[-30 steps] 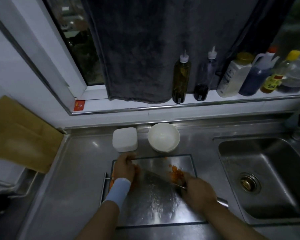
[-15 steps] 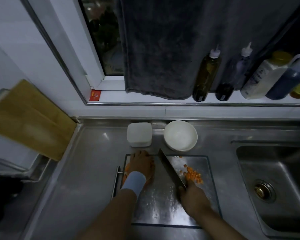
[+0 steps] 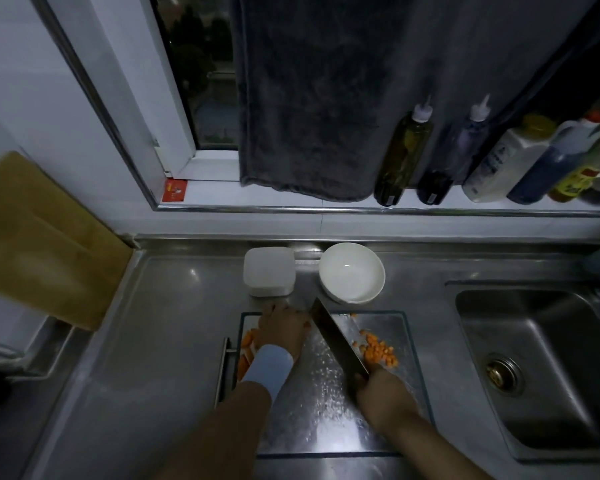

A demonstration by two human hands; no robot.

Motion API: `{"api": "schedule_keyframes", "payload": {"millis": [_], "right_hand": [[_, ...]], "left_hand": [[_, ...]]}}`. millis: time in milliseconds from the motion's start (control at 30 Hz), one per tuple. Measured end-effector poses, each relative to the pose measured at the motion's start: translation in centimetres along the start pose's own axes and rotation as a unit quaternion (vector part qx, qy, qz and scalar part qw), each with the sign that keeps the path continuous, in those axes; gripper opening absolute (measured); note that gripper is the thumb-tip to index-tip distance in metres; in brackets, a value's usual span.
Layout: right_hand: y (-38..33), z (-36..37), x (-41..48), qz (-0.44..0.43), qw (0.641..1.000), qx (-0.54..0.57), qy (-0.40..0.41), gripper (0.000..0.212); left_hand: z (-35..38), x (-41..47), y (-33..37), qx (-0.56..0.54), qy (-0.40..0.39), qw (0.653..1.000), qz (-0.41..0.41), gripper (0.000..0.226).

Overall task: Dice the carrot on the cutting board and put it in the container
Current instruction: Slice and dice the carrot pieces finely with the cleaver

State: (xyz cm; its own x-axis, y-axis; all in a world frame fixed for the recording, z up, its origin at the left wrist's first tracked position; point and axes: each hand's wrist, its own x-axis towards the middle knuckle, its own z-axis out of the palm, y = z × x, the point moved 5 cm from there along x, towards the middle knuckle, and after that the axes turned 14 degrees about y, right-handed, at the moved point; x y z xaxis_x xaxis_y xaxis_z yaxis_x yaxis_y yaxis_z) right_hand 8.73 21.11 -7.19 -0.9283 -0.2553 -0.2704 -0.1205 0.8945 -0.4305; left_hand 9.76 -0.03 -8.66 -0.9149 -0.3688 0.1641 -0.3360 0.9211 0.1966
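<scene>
A steel cutting board (image 3: 329,424) lies on the counter in front of me. My right hand (image 3: 383,396) grips the handle of a cleaver (image 3: 336,337), whose blade runs diagonally across the board. Right of the blade sits a pile of diced carrot (image 3: 378,351). My left hand (image 3: 283,329), with a light blue wristband, rests on the board's far left part over uncut carrot pieces (image 3: 246,344); what its fingers hold is hidden. A white square container (image 3: 269,271) and a white bowl (image 3: 351,271) stand just beyond the board.
A steel sink (image 3: 541,368) with a drain lies to the right. Several bottles (image 3: 402,157) stand on the window ledge under a hanging grey towel (image 3: 326,98). A wooden board (image 3: 39,237) leans at the left wall.
The cleaver swung from lying low across the board to a steep diagonal left of the diced pile. My view shifted left, so the sink slid rightward. The left hand stays over the carrot.
</scene>
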Motion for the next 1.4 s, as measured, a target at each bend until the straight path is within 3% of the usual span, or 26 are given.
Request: {"api": "schedule_keyframes", "payload": {"millis": [167,300,400,533,600,733,900,1000,1067,1200,1400], "right_hand": [[-0.3,-0.2,-0.7,0.008,1.000,-0.008,0.008,0.033],[-0.3,-0.1,-0.9,0.022,1.000,-0.004,0.007,0.031],[-0.4,0.0,-1.1,0.029,1.000,-0.006,0.006,0.031],[-0.6,0.0,-1.4,0.029,1.000,-0.006,0.005,0.029],[-0.6,0.1,-1.4,0.028,1.000,-0.002,0.004,0.029],[-0.4,0.1,-0.9,0.018,1.000,-0.003,0.000,0.029],[-0.2,0.1,-0.4,0.007,1.000,0.006,0.000,0.029],[-0.2,0.0,-0.2,0.008,1.000,0.005,-0.002,0.030],[0.0,-0.1,-0.2,0.008,1.000,0.005,-0.004,0.031],[-0.1,-0.4,-0.2,0.003,1.000,0.011,-0.007,0.032],[-0.4,-0.5,-0.3,0.005,1.000,0.007,-0.006,0.032]], "left_hand": [[0.9,-3.7,1.3,-0.085,0.002,0.996,0.029,0.018],[1.6,-7.3,1.3,-0.152,0.067,0.985,0.037,0.017],[2.0,-7.9,-0.1,-0.167,0.089,0.982,0.012,0.019],[1.4,-8.1,-0.1,-0.142,0.102,0.983,0.055,0.021],[0.8,-7.1,-0.7,-0.132,0.110,0.985,0.021,0.022],[-0.4,-3.2,-3.8,-0.042,0.066,0.988,-0.132,0.015],[-0.9,0.8,-4.5,0.036,-0.011,0.988,-0.149,0.017],[0.2,1.8,-4.3,-0.021,-0.017,0.983,-0.183,0.014],[0.5,2.0,-3.4,-0.033,-0.014,0.989,-0.146,0.031],[0.2,0.5,-1.9,-0.109,0.001,0.992,-0.067,0.014],[1.2,-5.3,0.9,-0.205,0.055,0.977,0.018,0.025]]}}
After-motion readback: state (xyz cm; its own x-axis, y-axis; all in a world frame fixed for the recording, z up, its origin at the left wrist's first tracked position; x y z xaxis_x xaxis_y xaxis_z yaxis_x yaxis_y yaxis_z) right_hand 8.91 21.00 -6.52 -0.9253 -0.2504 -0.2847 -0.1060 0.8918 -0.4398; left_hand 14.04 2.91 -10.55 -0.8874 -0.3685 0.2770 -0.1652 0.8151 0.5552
